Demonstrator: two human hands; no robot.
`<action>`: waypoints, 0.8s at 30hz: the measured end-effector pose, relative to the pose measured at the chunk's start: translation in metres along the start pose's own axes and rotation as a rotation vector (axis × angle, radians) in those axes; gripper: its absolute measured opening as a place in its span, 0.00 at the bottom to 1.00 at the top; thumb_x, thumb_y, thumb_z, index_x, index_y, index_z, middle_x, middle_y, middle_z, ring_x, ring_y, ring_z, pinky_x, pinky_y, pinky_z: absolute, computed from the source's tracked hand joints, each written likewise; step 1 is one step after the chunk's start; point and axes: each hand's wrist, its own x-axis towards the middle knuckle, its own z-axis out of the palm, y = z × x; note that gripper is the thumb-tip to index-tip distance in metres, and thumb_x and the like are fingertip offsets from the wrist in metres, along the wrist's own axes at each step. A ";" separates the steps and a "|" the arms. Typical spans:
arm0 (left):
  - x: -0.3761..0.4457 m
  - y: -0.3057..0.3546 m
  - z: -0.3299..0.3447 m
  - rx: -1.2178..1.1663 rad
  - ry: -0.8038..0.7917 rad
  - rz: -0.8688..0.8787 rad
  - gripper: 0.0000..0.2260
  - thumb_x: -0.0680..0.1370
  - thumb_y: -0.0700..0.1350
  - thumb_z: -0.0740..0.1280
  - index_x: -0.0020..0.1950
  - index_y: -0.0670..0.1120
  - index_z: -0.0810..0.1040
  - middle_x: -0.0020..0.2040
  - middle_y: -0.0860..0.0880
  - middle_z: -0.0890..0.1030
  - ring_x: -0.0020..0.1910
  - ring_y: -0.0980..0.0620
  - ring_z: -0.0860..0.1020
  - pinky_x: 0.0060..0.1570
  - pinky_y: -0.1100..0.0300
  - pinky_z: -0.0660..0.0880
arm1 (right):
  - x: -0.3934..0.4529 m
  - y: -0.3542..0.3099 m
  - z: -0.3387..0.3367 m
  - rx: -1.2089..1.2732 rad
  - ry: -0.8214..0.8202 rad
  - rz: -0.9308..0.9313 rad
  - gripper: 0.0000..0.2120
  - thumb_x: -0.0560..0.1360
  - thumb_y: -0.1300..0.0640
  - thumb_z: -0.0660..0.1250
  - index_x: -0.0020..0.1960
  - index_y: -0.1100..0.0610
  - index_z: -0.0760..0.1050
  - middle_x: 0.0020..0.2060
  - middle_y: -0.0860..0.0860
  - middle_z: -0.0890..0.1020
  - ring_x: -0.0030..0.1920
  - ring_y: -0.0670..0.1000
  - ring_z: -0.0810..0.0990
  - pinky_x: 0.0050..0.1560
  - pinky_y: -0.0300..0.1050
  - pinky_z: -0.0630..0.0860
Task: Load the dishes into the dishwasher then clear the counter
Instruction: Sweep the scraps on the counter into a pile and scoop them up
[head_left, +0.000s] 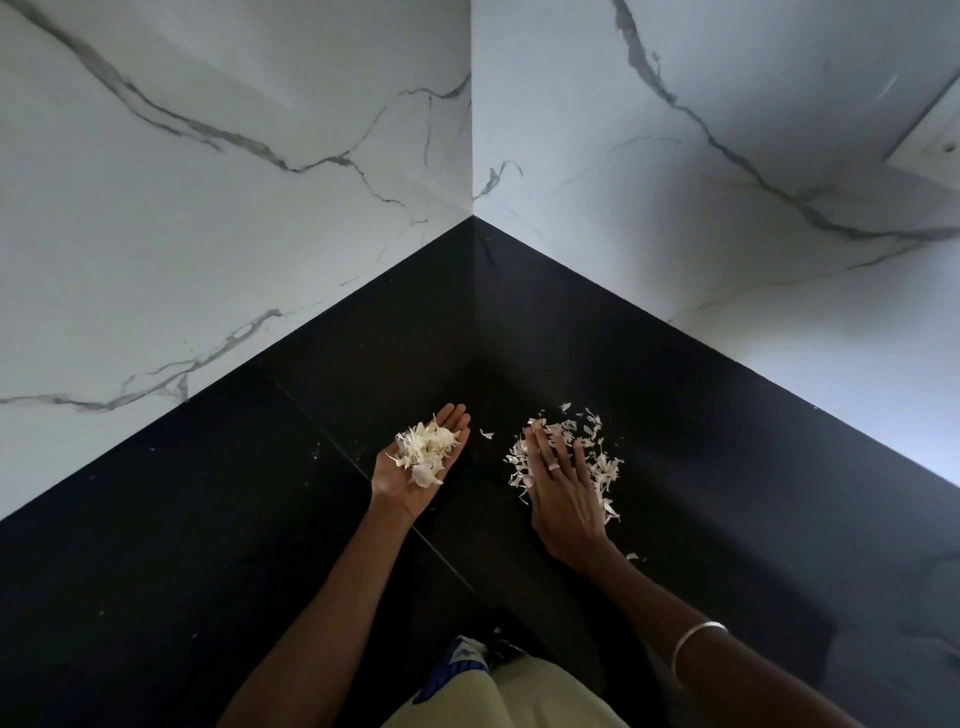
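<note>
My left hand (402, 480) is palm up over the black counter (208, 545), fingers straight, carrying a small heap of pale garlic peels (426, 449). My right hand (561, 483) lies palm down with straight fingers on a scattered pile of the same peels (597, 457) on the counter, to the right of the left hand. A single loose peel (486, 433) lies between the two hands. No dishes or dishwasher are in view.
The black counter runs into a corner between two white marble-look walls (260, 208), with a low black upstand along their base. A few peel scraps (631, 556) lie near my right wrist. A counter seam runs diagonally under my left forearm.
</note>
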 end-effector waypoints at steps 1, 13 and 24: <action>-0.002 0.002 -0.001 -0.007 -0.026 0.002 0.26 0.83 0.50 0.46 0.76 0.36 0.61 0.74 0.36 0.67 0.73 0.39 0.67 0.75 0.45 0.60 | 0.000 -0.009 0.000 0.029 -0.011 -0.036 0.31 0.83 0.47 0.49 0.80 0.55 0.40 0.79 0.50 0.40 0.78 0.50 0.36 0.78 0.56 0.43; -0.008 0.017 -0.011 -0.031 -0.058 0.103 0.26 0.83 0.49 0.47 0.75 0.34 0.61 0.73 0.35 0.68 0.73 0.38 0.67 0.76 0.46 0.57 | 0.023 -0.037 0.009 -0.065 -0.013 -0.008 0.30 0.82 0.46 0.45 0.79 0.60 0.51 0.79 0.55 0.50 0.79 0.57 0.44 0.76 0.61 0.47; 0.005 0.009 0.002 -0.040 -0.075 0.050 0.27 0.82 0.49 0.47 0.76 0.35 0.59 0.74 0.35 0.66 0.74 0.37 0.65 0.76 0.45 0.56 | 0.059 -0.027 0.009 -0.070 -0.080 -0.021 0.29 0.83 0.47 0.45 0.80 0.58 0.45 0.79 0.54 0.53 0.79 0.58 0.48 0.77 0.60 0.43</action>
